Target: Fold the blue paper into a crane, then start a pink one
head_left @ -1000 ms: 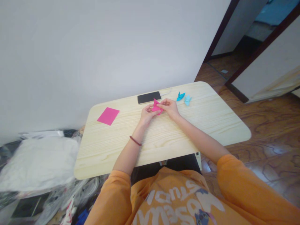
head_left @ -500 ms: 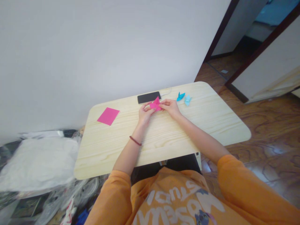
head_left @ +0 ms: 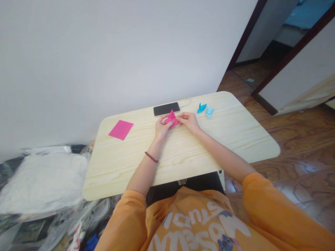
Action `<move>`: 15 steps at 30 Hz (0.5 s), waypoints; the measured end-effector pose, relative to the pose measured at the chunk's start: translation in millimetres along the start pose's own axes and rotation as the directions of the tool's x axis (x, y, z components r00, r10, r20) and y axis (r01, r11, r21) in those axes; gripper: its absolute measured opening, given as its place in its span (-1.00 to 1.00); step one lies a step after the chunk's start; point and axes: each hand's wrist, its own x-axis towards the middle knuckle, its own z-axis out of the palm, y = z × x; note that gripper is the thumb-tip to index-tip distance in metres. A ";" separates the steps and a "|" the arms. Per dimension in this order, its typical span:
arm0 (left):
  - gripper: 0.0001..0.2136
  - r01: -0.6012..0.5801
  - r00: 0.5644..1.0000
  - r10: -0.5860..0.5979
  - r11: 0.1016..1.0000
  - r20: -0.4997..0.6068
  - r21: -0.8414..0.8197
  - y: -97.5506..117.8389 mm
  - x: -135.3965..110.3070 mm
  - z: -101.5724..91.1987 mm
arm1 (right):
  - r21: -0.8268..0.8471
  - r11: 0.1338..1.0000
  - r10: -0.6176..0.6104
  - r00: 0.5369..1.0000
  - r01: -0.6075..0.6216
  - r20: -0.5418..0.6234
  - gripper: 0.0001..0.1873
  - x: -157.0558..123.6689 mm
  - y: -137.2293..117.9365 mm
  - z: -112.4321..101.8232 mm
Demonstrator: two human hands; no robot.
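A partly folded pink origami paper is between my two hands, just in front of the phone, with one pointed tip facing the wall. My left hand grips its left side, thumb on top. The fingers of my right hand pinch its right edge. To the right of my right hand lie a blue origami crane and a light blue origami crane. Flat pink square paper rests on the left part of the table.
A black phone with a white cable lies by the wall on the light wooden table. Left of the table is a white bundle among plastic bags. A doorway opens at the far right.
The pink origami paper has shifted slightly left and toward me, and its angle has turned a little. Both hands still hold it; the other things lie as before.
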 end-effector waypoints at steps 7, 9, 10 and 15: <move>-0.52 -0.012 0.999 0.014 0.996 -0.031 0.085 1.7 -2.0 3.1 | -0.090 0.994 -0.064 0.998 0.062 -0.017 -0.70 -0.6 3.9 2.7; -0.53 -0.012 0.999 0.016 0.996 -0.036 0.094 2.2 -2.5 4.1 | -0.102 0.993 -0.069 0.997 0.065 -0.033 -0.71 -0.2 5.1 3.6; -0.54 -0.008 0.999 0.012 0.996 -0.037 0.093 2.3 -2.6 4.5 | -0.106 0.992 -0.072 0.997 0.068 -0.041 -0.71 0.0 5.4 4.1; -0.59 0.040 0.998 -0.036 0.997 -0.059 0.064 2.0 -2.1 6.3 | -0.121 0.986 -0.125 0.987 0.113 -0.103 -0.73 1.4 2.9 3.7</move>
